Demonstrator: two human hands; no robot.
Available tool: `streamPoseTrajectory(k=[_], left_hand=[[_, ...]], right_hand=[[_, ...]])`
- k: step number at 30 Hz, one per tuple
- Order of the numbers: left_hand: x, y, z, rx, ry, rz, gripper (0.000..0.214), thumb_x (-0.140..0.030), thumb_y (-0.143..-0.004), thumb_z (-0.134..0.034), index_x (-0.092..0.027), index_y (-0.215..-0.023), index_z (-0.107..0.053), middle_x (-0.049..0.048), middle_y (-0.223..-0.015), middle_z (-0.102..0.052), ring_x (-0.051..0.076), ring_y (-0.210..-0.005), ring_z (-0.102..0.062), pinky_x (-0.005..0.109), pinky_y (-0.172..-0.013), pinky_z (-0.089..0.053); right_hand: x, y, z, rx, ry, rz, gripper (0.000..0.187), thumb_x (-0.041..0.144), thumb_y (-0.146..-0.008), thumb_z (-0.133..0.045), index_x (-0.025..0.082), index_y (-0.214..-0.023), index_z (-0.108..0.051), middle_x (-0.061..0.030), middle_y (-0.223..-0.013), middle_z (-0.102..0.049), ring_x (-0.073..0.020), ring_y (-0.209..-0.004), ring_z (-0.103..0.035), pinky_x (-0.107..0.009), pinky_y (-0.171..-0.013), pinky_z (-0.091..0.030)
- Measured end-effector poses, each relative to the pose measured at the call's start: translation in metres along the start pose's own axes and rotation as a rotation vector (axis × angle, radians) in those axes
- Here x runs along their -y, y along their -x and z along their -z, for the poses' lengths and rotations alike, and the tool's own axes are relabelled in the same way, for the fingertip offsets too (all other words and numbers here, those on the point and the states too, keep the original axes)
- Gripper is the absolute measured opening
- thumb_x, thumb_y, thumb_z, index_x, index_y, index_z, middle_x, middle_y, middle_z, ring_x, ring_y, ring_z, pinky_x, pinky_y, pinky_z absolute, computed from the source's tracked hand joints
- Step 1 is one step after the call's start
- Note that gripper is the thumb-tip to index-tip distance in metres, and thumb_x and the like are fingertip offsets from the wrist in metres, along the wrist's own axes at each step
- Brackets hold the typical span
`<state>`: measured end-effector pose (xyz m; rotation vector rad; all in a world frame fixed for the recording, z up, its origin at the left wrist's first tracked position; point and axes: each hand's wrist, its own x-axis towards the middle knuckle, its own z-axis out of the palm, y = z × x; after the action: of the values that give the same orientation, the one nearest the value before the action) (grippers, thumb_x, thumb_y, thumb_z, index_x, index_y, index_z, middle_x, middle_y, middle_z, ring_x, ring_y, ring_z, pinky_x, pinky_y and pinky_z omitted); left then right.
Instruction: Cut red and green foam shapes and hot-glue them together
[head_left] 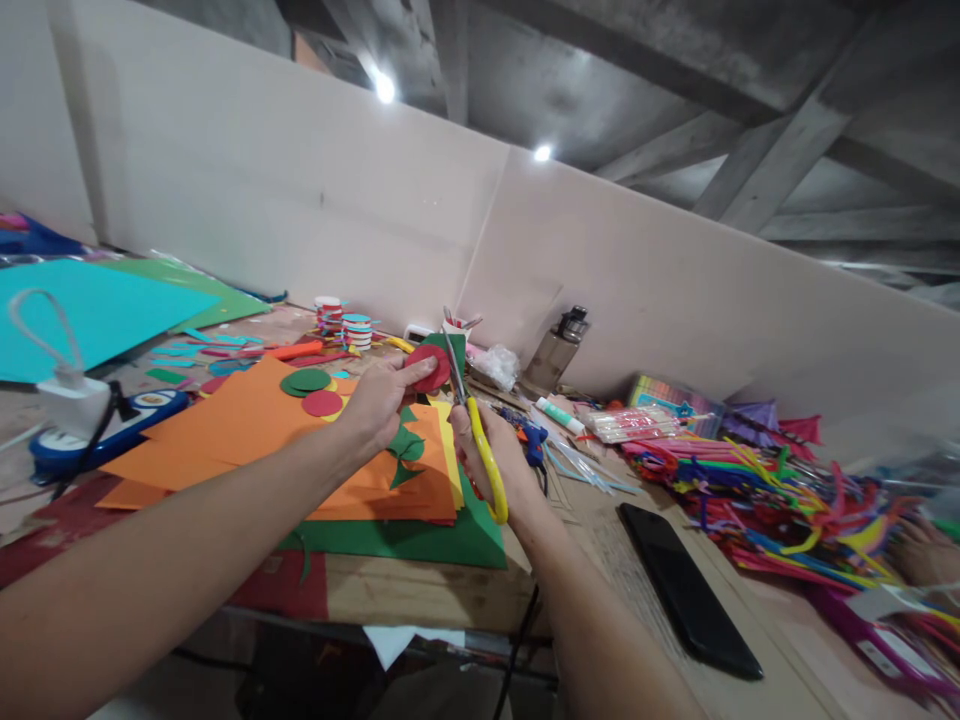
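My left hand (379,400) pinches a red paper circle (429,368) backed by green paper, held up above the table. My right hand (491,462) grips yellow-handled scissors (480,440), whose blades reach up against the red circle's right edge. Below both hands lie stacked orange sheets (247,425) and a green sheet (420,535) with small green cut-outs (405,445). Green and red paper circles (311,385) rest on the orange paper to the left.
A black phone (686,590) lies at the right. Beyond it sits a heap of coloured pipe cleaners (765,490). A blue glue gun (531,438), glue stick (559,415), bottle (555,350), tape rolls (341,322), a cyan sheet (97,310) and a blue punch (105,430) surround the work area.
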<state>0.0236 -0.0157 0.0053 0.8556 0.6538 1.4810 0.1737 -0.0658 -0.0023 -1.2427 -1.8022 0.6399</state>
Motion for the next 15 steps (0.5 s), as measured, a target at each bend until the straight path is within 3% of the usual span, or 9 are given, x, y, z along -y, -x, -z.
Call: streamPoseTrajectory(k=[8,15], left_hand=[[0.0018,0.0004,0.0006,0.063,-0.053,-0.004,0.024,-0.032,-0.059,-0.081,-0.015,-0.072,-0.070,0.0034,-0.068,-0.069,0.014,-0.063,-0.057,0.026,-0.061,-0.046],[-0.0001,0.0021,-0.0021,0.063,-0.060,0.027,0.027,-0.030,-0.057,-0.082,-0.012,-0.074,-0.070,0.0051,-0.068,-0.069,0.013,-0.062,-0.058,0.025,-0.060,-0.046]], right_hand=[[0.0071,0.0007,0.0043,-0.005,0.052,0.028,0.033,0.050,-0.088,-0.051,0.021,-0.074,-0.049,0.0018,-0.063,-0.051,-0.0136,-0.058,-0.048,-0.025,-0.053,-0.036],[0.0086,0.0008,0.0061,0.006,0.120,0.026,0.037,0.053,-0.091,-0.043,0.021,-0.075,-0.047,0.0009,-0.068,-0.051,-0.0143,-0.064,-0.049,-0.026,-0.059,-0.038]])
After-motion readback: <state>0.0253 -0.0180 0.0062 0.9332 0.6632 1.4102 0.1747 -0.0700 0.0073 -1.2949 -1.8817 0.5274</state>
